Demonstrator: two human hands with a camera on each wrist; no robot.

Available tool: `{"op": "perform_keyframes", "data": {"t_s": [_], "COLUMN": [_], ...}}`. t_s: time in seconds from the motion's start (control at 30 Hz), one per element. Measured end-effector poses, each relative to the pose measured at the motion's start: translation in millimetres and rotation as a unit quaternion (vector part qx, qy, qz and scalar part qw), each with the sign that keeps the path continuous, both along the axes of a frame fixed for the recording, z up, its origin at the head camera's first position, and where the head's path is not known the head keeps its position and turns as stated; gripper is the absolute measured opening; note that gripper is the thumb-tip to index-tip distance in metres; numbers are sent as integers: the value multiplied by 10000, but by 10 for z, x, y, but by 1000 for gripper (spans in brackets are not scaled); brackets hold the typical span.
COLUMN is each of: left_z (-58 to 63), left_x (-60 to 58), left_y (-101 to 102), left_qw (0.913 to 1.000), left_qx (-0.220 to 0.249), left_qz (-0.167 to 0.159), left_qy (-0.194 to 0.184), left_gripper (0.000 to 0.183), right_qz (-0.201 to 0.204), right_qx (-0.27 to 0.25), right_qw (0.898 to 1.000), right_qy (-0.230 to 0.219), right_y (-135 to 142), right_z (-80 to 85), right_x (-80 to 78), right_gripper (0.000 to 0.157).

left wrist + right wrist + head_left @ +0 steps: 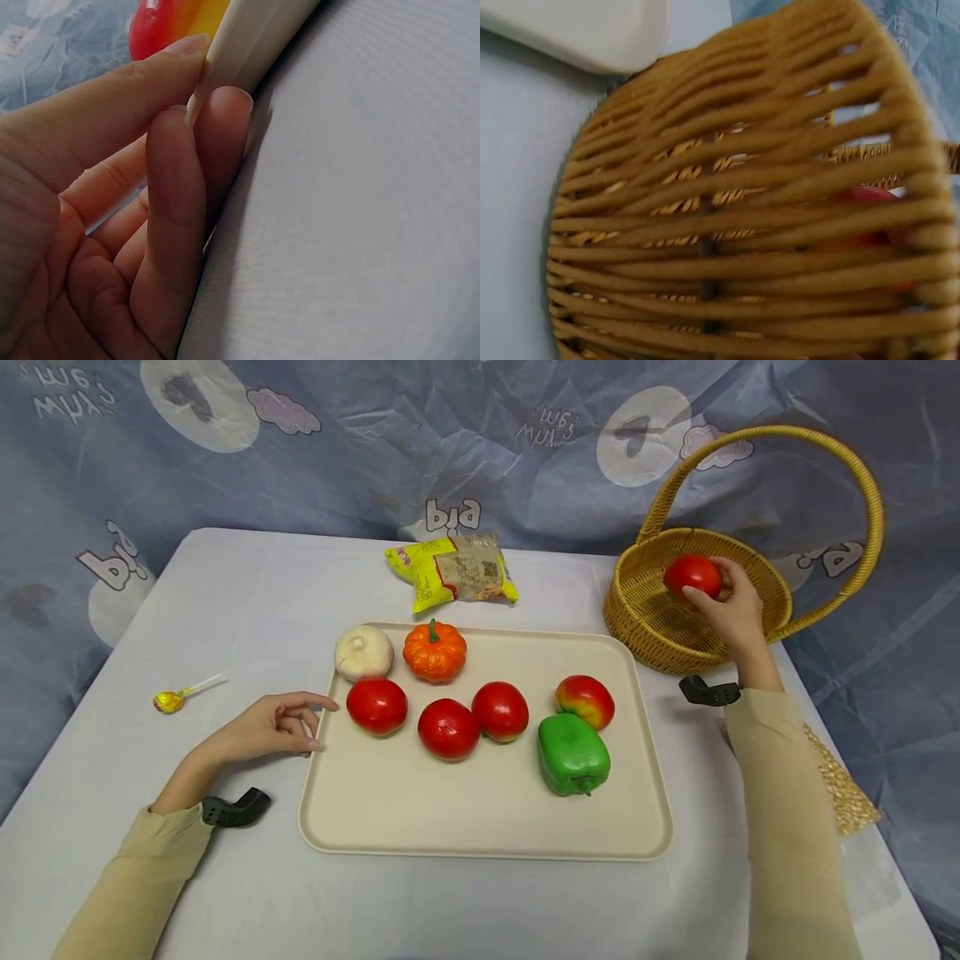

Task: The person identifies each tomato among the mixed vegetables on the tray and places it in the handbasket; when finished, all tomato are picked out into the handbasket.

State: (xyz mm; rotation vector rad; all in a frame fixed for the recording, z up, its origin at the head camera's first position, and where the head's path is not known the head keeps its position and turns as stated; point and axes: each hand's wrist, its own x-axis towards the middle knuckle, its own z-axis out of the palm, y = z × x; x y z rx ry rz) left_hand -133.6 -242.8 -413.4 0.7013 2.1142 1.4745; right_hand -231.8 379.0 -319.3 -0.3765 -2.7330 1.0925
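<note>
My right hand [733, 610] grips a red tomato [692, 577] inside the opening of a wicker basket [626, 618]. In the right wrist view the basket's woven side [705, 225] covers most of the picture, and red shows through its gaps; the hand is hidden there. My left hand [272, 727] pinches the left rim of a beige tray [420, 814]. The left wrist view shows thumb and fingers on either side of the tray's edge [247, 45]. Three more red tomatoes [448, 729], a green bell pepper [573, 755], a red-and-yellow fruit [585, 700], an orange pumpkin [435, 653] and a garlic bulb [363, 652] rest on the tray.
Behind the tray lies a yellow snack bag [457, 572]. A wrapped lollipop [169, 701] is on the white table [247, 585] at left. Partly under the right forearm is a golden, grainy packet [843, 785]. The basket's tall handle [795, 435] arches above the right hand.
</note>
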Motion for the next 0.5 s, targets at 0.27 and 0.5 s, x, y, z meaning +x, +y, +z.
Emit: {"op": "perform_keyframes", "data": {"t_s": [0.27, 0.5], "left_z": [-8, 11], "left_x": [3, 10], "left_y": [2, 13], "left_qw": [10000, 10000], "left_qx": [-1, 50], "left_qz": [43, 44], "left_qy": [-35, -66], "left_gripper": [53, 53], "right_qz": [254, 502], "right_qx": [-78, 32], "right_qw": [9979, 9925], "right_qy": [-594, -1116], "right_y": [117, 196], "right_z": [-112, -162], "right_x": [-188, -282], "right_gripper": [70, 73]}}
